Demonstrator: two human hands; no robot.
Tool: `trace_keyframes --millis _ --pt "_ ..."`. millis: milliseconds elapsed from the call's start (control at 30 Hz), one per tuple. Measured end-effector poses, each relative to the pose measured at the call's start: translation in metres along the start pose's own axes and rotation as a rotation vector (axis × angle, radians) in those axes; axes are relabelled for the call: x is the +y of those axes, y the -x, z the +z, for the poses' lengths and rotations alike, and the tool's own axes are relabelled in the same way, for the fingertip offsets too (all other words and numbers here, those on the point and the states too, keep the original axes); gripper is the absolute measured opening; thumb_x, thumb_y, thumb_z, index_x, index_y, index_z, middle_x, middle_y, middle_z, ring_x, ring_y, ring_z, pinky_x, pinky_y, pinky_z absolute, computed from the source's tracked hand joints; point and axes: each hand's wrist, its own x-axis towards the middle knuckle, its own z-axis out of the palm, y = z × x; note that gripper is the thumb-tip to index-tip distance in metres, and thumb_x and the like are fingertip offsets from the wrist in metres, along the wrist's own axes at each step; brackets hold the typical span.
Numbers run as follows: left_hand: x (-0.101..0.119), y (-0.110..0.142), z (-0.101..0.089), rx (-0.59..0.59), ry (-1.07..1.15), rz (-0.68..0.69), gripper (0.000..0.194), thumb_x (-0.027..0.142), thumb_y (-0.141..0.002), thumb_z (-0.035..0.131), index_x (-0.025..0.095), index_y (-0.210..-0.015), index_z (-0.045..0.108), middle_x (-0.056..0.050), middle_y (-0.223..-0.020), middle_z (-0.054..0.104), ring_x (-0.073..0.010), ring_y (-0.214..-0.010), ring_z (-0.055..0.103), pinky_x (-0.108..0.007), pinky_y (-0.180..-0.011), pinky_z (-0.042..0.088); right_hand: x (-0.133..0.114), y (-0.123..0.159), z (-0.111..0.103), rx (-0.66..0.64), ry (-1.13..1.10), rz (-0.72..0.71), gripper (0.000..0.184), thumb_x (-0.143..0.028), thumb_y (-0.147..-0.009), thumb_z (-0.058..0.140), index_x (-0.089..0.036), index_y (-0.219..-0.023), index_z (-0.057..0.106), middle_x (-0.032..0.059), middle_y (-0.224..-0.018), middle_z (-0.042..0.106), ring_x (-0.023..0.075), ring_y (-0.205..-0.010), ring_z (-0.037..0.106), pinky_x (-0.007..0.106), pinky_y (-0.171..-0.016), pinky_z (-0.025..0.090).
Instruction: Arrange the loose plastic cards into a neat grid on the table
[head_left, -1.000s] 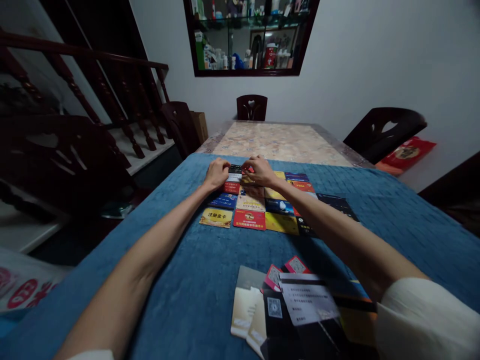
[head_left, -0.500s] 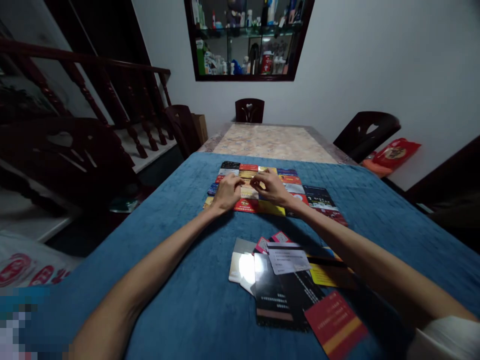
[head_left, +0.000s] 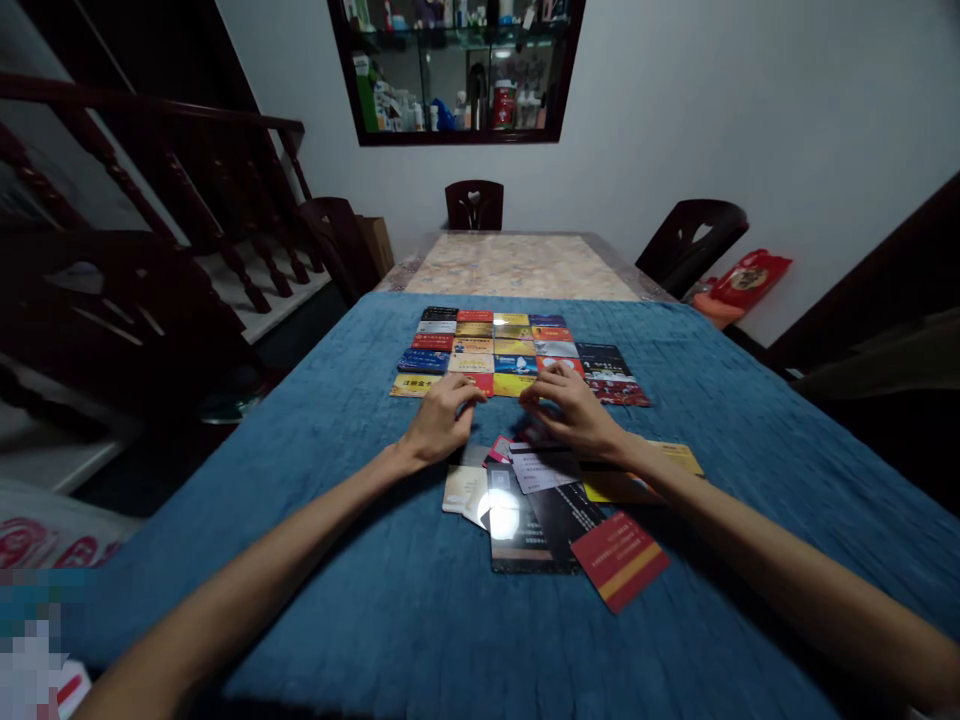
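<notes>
Flat cards lie edge to edge in a grid of rows and columns on a blue cloth (head_left: 315, 480). My left hand (head_left: 442, 418) is at the near edge of this grid, by a red card (head_left: 482, 384), its fingers loosely bent and no card visible in them. To the right, my right hand (head_left: 576, 412) hovers near a yellow card (head_left: 513, 385), fingers curved apart from the thumb. Closer to me is a loose, overlapping pile with a white card (head_left: 541, 468), a black card (head_left: 517, 545) and a dark red card (head_left: 621, 560). My right wrist partly hides the pile.
The cloth covers the near part of a marble-patterned table (head_left: 517, 262). Dark wooden chairs stand around it, one at the far end (head_left: 474, 207). A red bag (head_left: 750, 280) rests at the right. White plastic bags (head_left: 52, 525) sit at the lower left.
Both hands have drawn back toward me, from the middle of the grid to its near edge, uncovering cards there. The camera view has shifted.
</notes>
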Motion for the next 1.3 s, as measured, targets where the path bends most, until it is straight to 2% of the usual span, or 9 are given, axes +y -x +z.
trace_keyframes --millis 133,267,367,567,767,967,1133,1300 --pt "0.027 0.008 0.005 -0.148 0.038 0.066 0.017 0.012 -0.09 0.053 0.017 -0.091 0.07 -0.007 -0.094 0.067 -0.0215 -0.095 0.058 -0.04 -0.088 0.048 -0.01 0.025 -0.016 -0.04 -0.024 0.036 0.014 -0.021 -0.094 0.055 -0.021 -0.088 0.067 0.0061 -0.083 0.068 0.022 -0.082 0.05 0.039 -0.078 0.042" --pt "0.054 0.012 0.011 -0.376 0.02 0.209 0.021 0.024 -0.094 0.056 0.019 -0.11 0.068 -0.008 -0.115 0.069 -0.028 -0.116 0.051 -0.048 -0.097 0.041 -0.015 0.044 -0.028 -0.091 -0.03 0.098 0.014 -0.022 -0.093 0.055 -0.022 -0.086 0.068 0.007 -0.084 0.068 0.0238 -0.086 0.051 0.042 -0.08 0.043" --pt "0.063 0.014 0.014 -0.462 -0.027 0.252 0.026 0.027 -0.095 0.054 0.02 -0.118 0.067 -0.01 -0.125 0.066 -0.0315 -0.126 0.046 -0.052 -0.099 0.038 -0.017 0.051 -0.031 -0.118 -0.049 0.107 0.016 -0.021 -0.092 0.055 -0.022 -0.089 0.07 0.0078 -0.086 0.07 0.0251 -0.09 0.053 0.045 -0.084 0.044" --pt "0.055 0.018 0.012 -0.446 -0.051 0.186 0.028 0.029 -0.096 0.054 0.023 -0.12 0.068 -0.011 -0.128 0.065 -0.0305 -0.125 0.047 -0.052 -0.101 0.037 -0.022 0.055 -0.03 -0.181 -0.069 0.073 0.015 -0.03 -0.092 0.061 -0.024 -0.1 0.071 0.0084 -0.1 0.07 0.0258 -0.099 0.054 0.046 -0.089 0.046" --pt "0.048 0.023 0.009 -0.418 -0.019 0.121 0.029 0.026 -0.092 0.059 0.02 -0.119 0.068 -0.011 -0.123 0.064 -0.029 -0.12 0.051 -0.05 -0.099 0.039 -0.029 0.058 -0.028 -0.264 -0.082 0.076 0.025 -0.037 -0.093 0.061 -0.023 -0.112 0.07 0.0108 -0.114 0.068 0.0281 -0.107 0.051 0.052 -0.094 0.044" --pt "0.048 0.023 0.008 -0.415 -0.013 0.025 0.034 0.03 -0.088 0.064 0.018 -0.119 0.066 -0.012 -0.119 0.063 -0.0283 -0.113 0.054 -0.048 -0.096 0.041 -0.03 0.06 -0.027 -0.27 -0.067 0.095 0.031 -0.039 -0.092 0.061 -0.025 -0.119 0.068 0.0119 -0.111 0.067 0.0284 -0.104 0.052 0.051 -0.091 0.046" --pt "0.047 0.021 0.007 -0.448 -0.007 0.02 0.031 0.031 -0.088 0.065 0.018 -0.116 0.067 -0.011 -0.116 0.064 -0.0273 -0.111 0.054 -0.047 -0.095 0.041 -0.03 0.062 -0.025 -0.231 -0.048 0.09 0.029 -0.039 -0.091 0.062 -0.025 -0.117 0.069 0.0123 -0.117 0.065 0.03 -0.109 0.049 0.054 -0.094 0.045" --pt "0.046 0.021 0.007 -0.428 -0.009 0.038 0.027 0.032 -0.089 0.064 0.018 -0.112 0.068 -0.01 -0.114 0.065 -0.0254 -0.108 0.056 -0.044 -0.094 0.041 -0.031 0.061 -0.025 -0.255 -0.053 0.096 0.03 -0.04 -0.092 0.06 -0.027 -0.118 0.068 0.0113 -0.114 0.067 0.0298 -0.107 0.05 0.054 -0.093 0.045"
